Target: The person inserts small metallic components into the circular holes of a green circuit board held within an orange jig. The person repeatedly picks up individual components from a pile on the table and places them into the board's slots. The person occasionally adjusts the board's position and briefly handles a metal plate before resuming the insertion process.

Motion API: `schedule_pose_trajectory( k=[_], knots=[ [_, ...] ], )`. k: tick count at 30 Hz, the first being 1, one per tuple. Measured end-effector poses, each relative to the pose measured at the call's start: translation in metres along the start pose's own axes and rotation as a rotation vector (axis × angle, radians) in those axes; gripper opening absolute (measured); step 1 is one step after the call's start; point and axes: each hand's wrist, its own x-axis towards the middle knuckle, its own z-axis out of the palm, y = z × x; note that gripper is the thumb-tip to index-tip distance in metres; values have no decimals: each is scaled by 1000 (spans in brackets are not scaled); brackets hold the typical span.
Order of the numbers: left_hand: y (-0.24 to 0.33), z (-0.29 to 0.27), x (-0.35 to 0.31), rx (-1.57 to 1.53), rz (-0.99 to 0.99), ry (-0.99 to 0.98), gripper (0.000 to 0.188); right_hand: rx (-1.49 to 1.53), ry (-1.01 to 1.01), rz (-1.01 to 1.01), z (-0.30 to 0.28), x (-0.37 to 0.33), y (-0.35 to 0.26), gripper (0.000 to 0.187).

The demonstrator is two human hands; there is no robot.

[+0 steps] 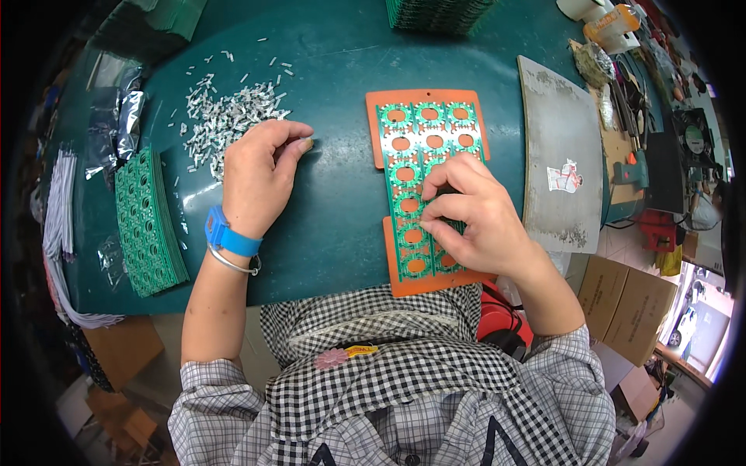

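A green circuit board panel (390, 172) with rows of ring-shaped boards and oval openings lies on an orange fixture plate (483, 116). Over its middle right is my right hand (486, 221), thumb and fingertips drawn together at the board; whatever they pinch is too small to make out. My left hand (260, 167), wearing a blue wrist strap (233, 235), rests beside a loose pile of small white and silvery parts (225, 116). Its thumb and forefinger are pressed together at the pile's right, and any part between them is hidden.
A stack of green panels (144, 221) stands at the left, beside a bundle of white wires (61, 202) and silvery bags (116, 124). More panels are stacked at the back (439, 14). On the right lie a grey board (559, 147) and various tools (625, 101).
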Motion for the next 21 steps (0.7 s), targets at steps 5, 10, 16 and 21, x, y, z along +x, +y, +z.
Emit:
schedule_pose_trajectory(
  k=[5, 10, 16, 21],
  knots=[
    [6, -1, 0, -43, -33, -28, 11, -46, -35, -47, 2, 3, -5, 14],
    [19, -9, -5, -212, -106, -123, 6, -70, -78, -53, 4, 5, -9, 12],
    [42, -1, -30, -887, -317, -170, 14, -39, -86, -69, -4, 8, -7, 17],
    [55, 14, -45, -1264, -471, -276, 23, 22, 141, -152, -3, 19, -33, 22]
  ],
)
